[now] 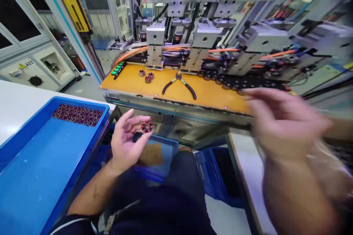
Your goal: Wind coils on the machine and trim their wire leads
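In my left hand point(125, 143) a small ring-shaped part point(147, 126) with red and dark segments is pinched between thumb and fingers, its open middle facing me. My right hand point(284, 117) is smeared by motion above the right end of the orange bench top point(212, 93). Its fingertips are near a row of round black parts point(220, 79); whether it holds anything I cannot make out. Pliers point(178, 77) with dark handles lie spread on the bench top. Several similar small rings point(148, 78) rest left of them.
A blue tray point(41, 161) at the left has many small red and dark parts point(78, 114) heaped at its far end. Metal fixtures point(154, 44) with orange hoses stand behind the bench. A green-and-black strip point(119, 69) lies at the bench's left end. Blue bins point(204, 169) sit below.
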`<state>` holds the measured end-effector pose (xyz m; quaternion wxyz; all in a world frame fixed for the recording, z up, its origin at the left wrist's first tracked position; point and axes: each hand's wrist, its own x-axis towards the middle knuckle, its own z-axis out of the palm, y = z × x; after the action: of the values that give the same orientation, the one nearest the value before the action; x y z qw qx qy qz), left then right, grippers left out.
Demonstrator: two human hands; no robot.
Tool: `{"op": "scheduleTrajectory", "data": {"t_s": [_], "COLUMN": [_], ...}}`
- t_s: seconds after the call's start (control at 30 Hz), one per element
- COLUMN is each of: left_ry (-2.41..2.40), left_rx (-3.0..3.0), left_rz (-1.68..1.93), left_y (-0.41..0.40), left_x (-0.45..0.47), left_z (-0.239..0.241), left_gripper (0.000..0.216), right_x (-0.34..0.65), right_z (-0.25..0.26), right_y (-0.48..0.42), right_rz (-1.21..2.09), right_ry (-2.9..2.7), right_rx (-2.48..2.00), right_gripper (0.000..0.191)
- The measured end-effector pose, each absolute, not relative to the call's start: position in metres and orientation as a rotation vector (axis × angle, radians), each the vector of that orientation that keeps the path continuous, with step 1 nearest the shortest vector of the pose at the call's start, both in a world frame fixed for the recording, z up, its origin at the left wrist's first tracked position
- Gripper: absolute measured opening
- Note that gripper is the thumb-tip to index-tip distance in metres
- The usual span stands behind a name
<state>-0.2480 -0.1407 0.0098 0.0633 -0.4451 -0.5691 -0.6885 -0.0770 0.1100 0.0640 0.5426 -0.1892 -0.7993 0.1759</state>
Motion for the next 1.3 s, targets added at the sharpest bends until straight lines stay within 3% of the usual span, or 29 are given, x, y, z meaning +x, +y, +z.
{"op": "scheduleTrajectory", "data": {"t_s": [0.07,0.17,0.37,0.53,0.6,0.77,0.87,1.13,1.3], "left_ry": [-1.691,-1.667,-1.659,-1.699,-1.696,-1.727,-1.716,-1.719,-1.75], "left_rx": [-1.364,-1.394,-1.431,-1.408,-1.442,-1.627,-1.756,-1.589,-1.599], "left_rz": [-2.048,-1.991,-1.945,-2.12,-2.193,-2.256,-2.258,-2.428,-2.477], "left_y": [-0.158,-0.182,-0.215,-0.217,-0.213,-0.193,-0.177,-0.152,-0.159], "left_x": [-0.225,-0.197,-0.167,-0.165,-0.165,-0.164,-0.167,-0.187,-0.195], "left_z": [0.01,0.011,0.012,0.012,0.011,0.008,0.006,-0.004,-0.009], "left_gripper": [0.079,0.082,0.081,0.078,0.077,0.074,0.073,0.079,0.079], "right_x": [-0.077,-0.075,-0.05,-0.032,-0.03,-0.043,-0.057,-0.069,-0.07], "right_z": [0.067,0.067,0.052,0.039,0.034,0.028,0.026,-0.01,-0.018], "right_y": [0.044,-0.025,-0.055,-0.063,-0.06,-0.043,-0.035,-0.05,-0.05], "right_rz": [0.435,0.464,0.692,1.094,1.288,1.874,2.161,2.16,2.238], "right_ry": [-2.146,-2.297,-2.464,-2.412,-2.372,-1.983,-1.747,-1.412,-1.475], "right_rx": [0.032,0.332,0.442,0.491,0.441,-0.14,-0.272,-0.251,-0.348], "right_gripper": [0.021,0.012,0.013,0.012,0.005,0.017,0.017,0.018,0.017]}}
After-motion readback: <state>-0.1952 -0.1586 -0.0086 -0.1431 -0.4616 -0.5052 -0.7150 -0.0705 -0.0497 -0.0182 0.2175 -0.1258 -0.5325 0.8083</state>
